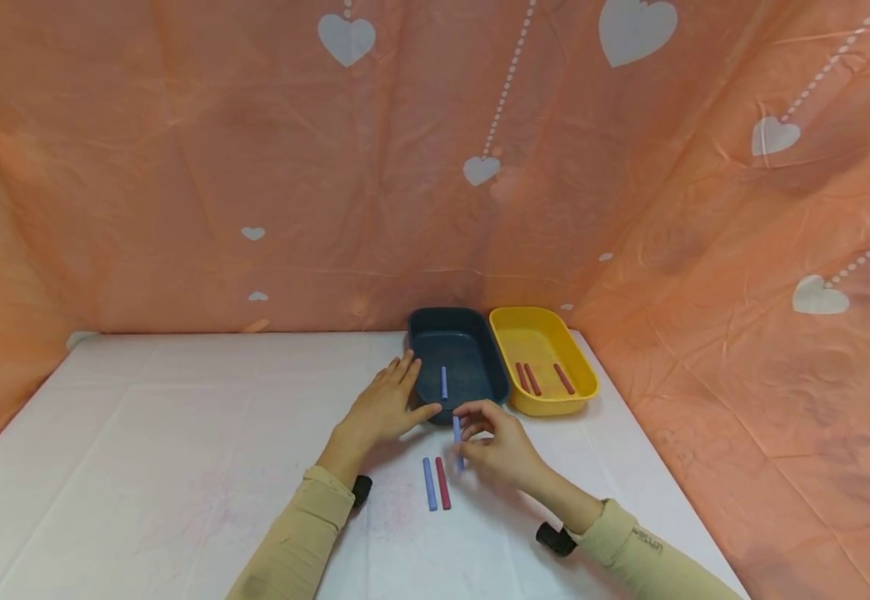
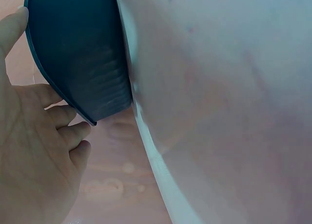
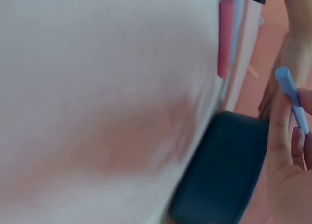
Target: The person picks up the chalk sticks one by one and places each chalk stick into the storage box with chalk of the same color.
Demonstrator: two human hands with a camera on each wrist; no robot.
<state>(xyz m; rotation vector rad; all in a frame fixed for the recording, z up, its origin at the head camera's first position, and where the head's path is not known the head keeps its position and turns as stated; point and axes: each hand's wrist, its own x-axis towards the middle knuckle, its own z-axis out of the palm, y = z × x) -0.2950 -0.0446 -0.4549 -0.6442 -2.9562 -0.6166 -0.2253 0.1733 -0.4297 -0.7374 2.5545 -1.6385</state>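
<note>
My right hand (image 1: 506,448) pinches a blue chalk stick (image 3: 286,82) between thumb and fingers, just in front of the dark blue tray (image 1: 472,354). With fingers spread and fairly straight, my left hand (image 1: 381,410) touches the left side and near-left rim of that tray. Inside it lies one blue chalk stick (image 1: 444,382). On the table below the hands, another blue chalk stick (image 1: 430,484) and a red chalk stick (image 1: 443,483) lie side by side. The left wrist view shows the left fingertips against the tray's outer rim.
A yellow tray (image 1: 532,332) stands against the right side of the dark blue one, holding three red chalk sticks (image 1: 564,379). Both trays are at the back of the white-covered table (image 1: 180,442). An orange curtain (image 1: 292,167) with white hearts hangs behind and to the right.
</note>
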